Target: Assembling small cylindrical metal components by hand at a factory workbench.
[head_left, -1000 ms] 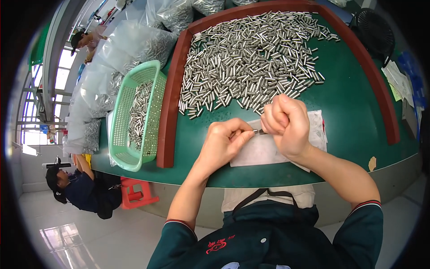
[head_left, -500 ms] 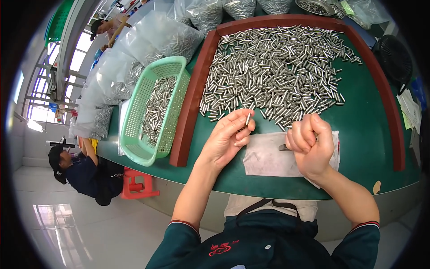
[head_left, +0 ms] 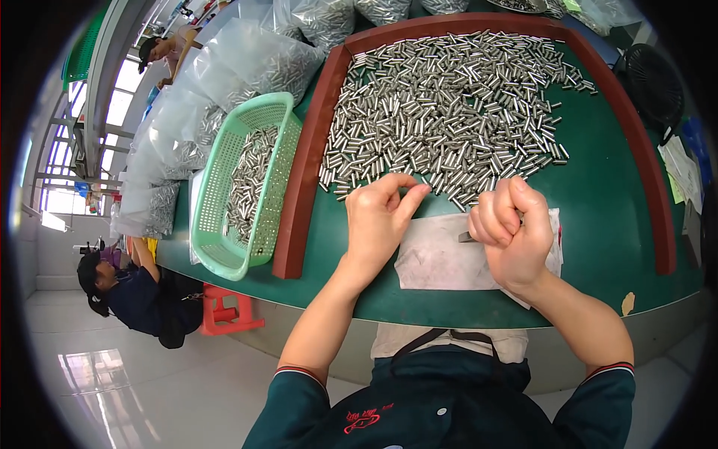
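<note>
A large heap of short shiny metal pins (head_left: 441, 105) is spread over the green table. At its near edge, my left hand (head_left: 375, 217) is back-up, with thumb and forefinger drawn close together; what they may hold is hidden. My right hand (head_left: 512, 232) makes a fist just above a stained whitish cloth (head_left: 434, 262). From the left side of that fist sticks the end of a flat grey metal piece (head_left: 466, 237); the remainder of it is covered by my fingers.
A red-brown wooden frame (head_left: 308, 172) borders the pins. Left of it stands a light green basket (head_left: 209, 232) partly filled with pins. Clear bags of pins (head_left: 176, 138) line the table's far left. A black fan (head_left: 652, 90) is at right; a co-worker (head_left: 134, 292) sits at left.
My left hand has turned from palm-up to back-up; the pin seen in its fingers before is out of sight. My right fist stays closed on the metal piece. The view has shifted slightly.
</note>
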{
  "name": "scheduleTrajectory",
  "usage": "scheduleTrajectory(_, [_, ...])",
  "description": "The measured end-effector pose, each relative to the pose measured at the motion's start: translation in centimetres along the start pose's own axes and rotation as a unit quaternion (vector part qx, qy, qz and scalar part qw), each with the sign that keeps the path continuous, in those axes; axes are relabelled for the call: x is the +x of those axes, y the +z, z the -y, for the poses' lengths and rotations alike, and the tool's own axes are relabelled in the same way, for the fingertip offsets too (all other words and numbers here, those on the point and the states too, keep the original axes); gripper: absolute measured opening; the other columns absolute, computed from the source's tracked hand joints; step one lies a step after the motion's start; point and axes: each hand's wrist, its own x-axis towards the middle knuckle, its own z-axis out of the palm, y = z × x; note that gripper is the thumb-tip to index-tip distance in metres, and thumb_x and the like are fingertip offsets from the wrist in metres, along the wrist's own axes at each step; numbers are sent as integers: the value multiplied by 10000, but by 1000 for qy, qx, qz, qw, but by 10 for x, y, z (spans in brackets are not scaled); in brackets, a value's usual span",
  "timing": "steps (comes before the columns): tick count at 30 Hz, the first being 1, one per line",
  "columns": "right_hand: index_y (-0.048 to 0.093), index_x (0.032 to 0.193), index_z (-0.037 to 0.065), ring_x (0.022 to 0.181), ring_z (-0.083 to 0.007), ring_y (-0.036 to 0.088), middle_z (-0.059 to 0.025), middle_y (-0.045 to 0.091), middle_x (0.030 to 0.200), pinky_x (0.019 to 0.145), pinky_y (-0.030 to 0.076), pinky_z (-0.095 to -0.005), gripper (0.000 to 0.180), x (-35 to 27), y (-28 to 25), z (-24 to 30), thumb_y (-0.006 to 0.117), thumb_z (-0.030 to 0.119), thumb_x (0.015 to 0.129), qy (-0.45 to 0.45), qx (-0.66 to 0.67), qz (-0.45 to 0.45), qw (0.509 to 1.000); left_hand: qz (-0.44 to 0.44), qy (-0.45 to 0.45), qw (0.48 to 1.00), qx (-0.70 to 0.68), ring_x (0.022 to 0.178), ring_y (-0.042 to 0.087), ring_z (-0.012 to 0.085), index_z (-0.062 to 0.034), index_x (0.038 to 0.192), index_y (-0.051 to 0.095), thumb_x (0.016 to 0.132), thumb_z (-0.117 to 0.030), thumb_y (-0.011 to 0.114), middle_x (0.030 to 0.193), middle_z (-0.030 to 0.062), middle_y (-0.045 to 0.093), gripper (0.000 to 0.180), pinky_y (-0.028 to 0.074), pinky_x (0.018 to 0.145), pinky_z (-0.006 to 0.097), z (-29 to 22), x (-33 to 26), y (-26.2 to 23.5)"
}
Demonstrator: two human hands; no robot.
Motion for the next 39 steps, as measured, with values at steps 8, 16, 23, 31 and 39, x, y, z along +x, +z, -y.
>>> scheduleTrajectory(8, [267, 494, 114, 395, -81, 197, 13, 264, 406, 399, 180, -245, 406, 1, -1, 3, 341, 229, 876, -5, -7, -7, 1000, 19, 35, 997, 59, 394, 301, 83, -8, 778, 635, 709, -98, 682, 441, 22, 335, 123, 275, 386, 254, 3, 4, 7])
scheduleTrajectory(16, [266, 520, 131, 388, -82, 158, 25, 252, 413, 401, 178, -249, 389, 2, -4, 7, 301, 242, 891, -34, -35, 6, 999, 164, 71, 983, -37, 425, 492, 163, -17, 739, 615, 702, -41, 652, 507, 82, 511, 58, 369, 405, 285, -15, -16, -4])
scheduleTrajectory(23, [261, 514, 123, 390, -79, 168, 25, 255, 417, 402, 181, -246, 417, 5, -4, 0, 276, 243, 912, -20, -42, 32, 998, 185, 80, 979, 2, 444, 498, 186, -27, 717, 613, 661, -68, 697, 511, 72, 515, 109, 380, 419, 300, -15, -16, -3])
scheduleTrajectory(31, [261, 516, 123, 397, -82, 172, 27, 248, 422, 405, 182, -247, 414, 8, -2, -3, 285, 244, 911, -18, -44, 34, 998, 181, 76, 980, -19, 447, 495, 202, -17, 702, 610, 670, -53, 680, 518, 82, 512, 85, 384, 431, 312, -15, -17, -3])
scheduleTrajectory(39, [266, 517, 125, 402, -83, 170, 29, 243, 424, 410, 180, -247, 413, 8, -4, -2, 292, 250, 909, -8, -48, 43, 998, 167, 99, 980, -37, 496, 524, 246, -13, 697, 602, 670, -36, 668, 559, 96, 540, 75, 405, 464, 330, -13, -18, 1])
